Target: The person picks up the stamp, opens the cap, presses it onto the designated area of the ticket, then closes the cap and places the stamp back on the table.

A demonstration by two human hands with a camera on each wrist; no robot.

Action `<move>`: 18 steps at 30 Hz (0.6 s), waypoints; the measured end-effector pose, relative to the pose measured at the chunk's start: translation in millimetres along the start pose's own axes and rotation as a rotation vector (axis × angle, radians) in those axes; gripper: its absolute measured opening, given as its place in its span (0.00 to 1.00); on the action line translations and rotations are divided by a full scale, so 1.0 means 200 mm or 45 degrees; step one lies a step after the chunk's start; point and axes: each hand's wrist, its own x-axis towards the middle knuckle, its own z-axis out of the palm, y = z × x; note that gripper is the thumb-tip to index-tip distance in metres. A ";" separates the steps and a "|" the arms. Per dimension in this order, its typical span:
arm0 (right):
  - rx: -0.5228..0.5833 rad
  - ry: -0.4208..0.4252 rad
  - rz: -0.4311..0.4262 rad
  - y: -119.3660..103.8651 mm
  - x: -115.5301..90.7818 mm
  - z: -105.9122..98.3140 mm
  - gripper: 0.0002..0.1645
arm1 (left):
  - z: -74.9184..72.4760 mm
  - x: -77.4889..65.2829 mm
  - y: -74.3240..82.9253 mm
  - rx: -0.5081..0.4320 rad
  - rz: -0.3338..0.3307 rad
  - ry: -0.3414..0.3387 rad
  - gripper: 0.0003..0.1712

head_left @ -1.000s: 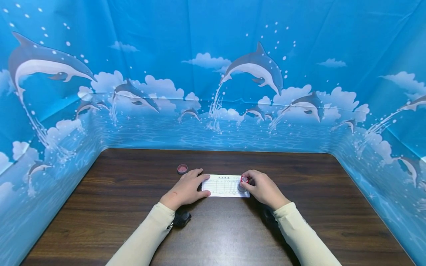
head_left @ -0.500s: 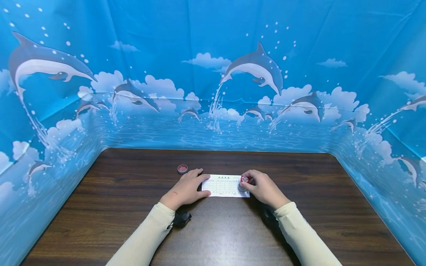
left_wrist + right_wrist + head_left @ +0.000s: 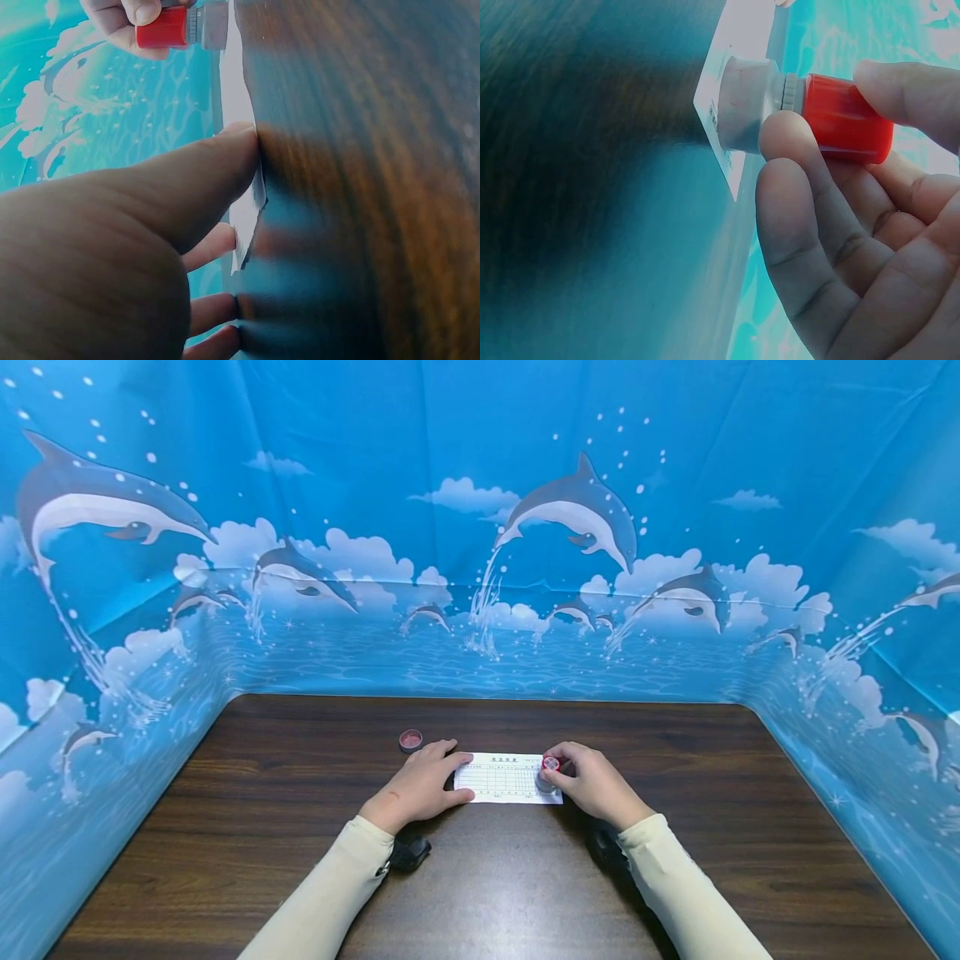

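Observation:
A white printed form pad with a ruled table lies on the dark wooden table. My left hand rests at its left end, thumb and index finger pressing on the paper, as the thumb shows in the left wrist view. My right hand grips a round stamp by its red handle, thumb on one side and fingers on the other. The stamp's greyish clear base stands upright on the right end of the pad, its face hidden against the paper.
A small round cap, dark-rimmed and reddish inside, lies beyond my left hand. The brown table is bounded at the back and sides by a blue dolphin-print curtain. A black wrist device sits under my left wrist.

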 end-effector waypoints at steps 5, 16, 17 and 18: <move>0.004 -0.005 0.007 0.00 0.00 0.00 0.08 | 0.00 0.00 0.00 0.006 -0.009 -0.004 0.37; -0.019 0.004 -0.002 -0.01 0.00 0.00 0.08 | -0.01 0.00 0.01 0.007 -0.009 -0.012 0.38; -0.024 0.003 -0.004 -0.01 0.00 0.00 0.08 | -0.01 0.00 0.00 0.007 -0.009 -0.012 0.38; -0.026 0.003 -0.004 -0.01 0.00 0.00 0.08 | -0.01 0.00 0.00 0.005 -0.009 -0.013 0.38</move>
